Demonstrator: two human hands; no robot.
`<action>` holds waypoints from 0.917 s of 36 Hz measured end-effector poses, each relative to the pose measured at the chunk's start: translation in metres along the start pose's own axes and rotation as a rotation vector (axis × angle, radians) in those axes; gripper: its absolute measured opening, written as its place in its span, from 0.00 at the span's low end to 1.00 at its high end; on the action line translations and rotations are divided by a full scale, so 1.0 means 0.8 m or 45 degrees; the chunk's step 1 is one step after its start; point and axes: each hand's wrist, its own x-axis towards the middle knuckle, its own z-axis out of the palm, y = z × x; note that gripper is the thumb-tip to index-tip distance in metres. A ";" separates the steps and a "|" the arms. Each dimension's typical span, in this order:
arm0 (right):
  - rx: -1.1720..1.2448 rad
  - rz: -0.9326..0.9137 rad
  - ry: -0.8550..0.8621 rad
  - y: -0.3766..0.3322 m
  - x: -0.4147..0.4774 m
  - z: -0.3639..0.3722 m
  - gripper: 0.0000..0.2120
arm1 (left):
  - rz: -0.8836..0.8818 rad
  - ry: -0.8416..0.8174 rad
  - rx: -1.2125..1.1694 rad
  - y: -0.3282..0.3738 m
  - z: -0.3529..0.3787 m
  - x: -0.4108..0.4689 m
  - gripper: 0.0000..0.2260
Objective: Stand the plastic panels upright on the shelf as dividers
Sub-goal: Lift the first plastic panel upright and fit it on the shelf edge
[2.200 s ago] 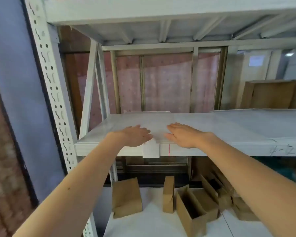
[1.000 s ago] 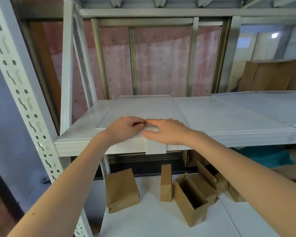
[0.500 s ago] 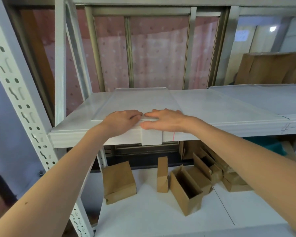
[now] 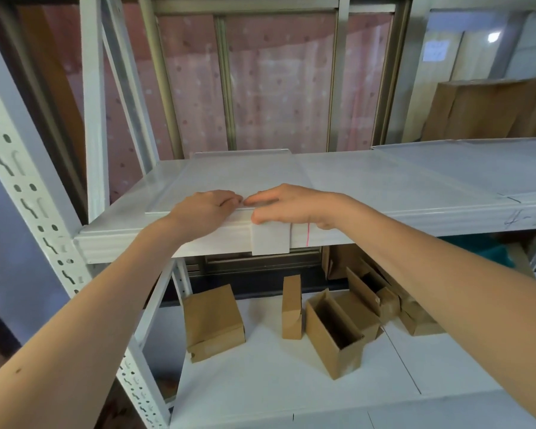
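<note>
Both hands have slid together since earlier, the left hand [image 4: 203, 209] and right hand [image 4: 287, 204] each with fingertips curled, grip pinching the near edge of the flat plastic panel [image 4: 245, 174] on the shelf [image 4: 415, 187], apparently to tip it upright.

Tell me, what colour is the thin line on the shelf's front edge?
Red, a thin vertical line beside the right hand, in the head view.

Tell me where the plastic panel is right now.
In the head view the plastic panel lies flat on the left part of the upper shelf, its near edge under the left hand and right hand at the shelf's front lip.
</note>
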 end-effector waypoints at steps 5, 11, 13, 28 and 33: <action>0.098 -0.045 0.032 0.008 0.003 -0.001 0.24 | -0.015 0.015 0.010 0.003 -0.001 -0.003 0.18; 0.047 -0.071 0.113 0.013 0.001 0.000 0.24 | -0.035 0.023 0.014 0.007 -0.003 -0.006 0.18; -0.128 -0.042 0.209 0.019 0.002 0.001 0.28 | -0.027 0.009 0.028 0.012 -0.001 -0.008 0.18; -0.480 0.055 0.137 0.022 0.003 -0.007 0.31 | -0.075 -0.048 0.008 0.008 0.000 -0.004 0.21; -0.277 0.028 0.087 0.023 0.000 -0.010 0.31 | -0.059 -0.043 0.017 0.009 0.000 -0.005 0.20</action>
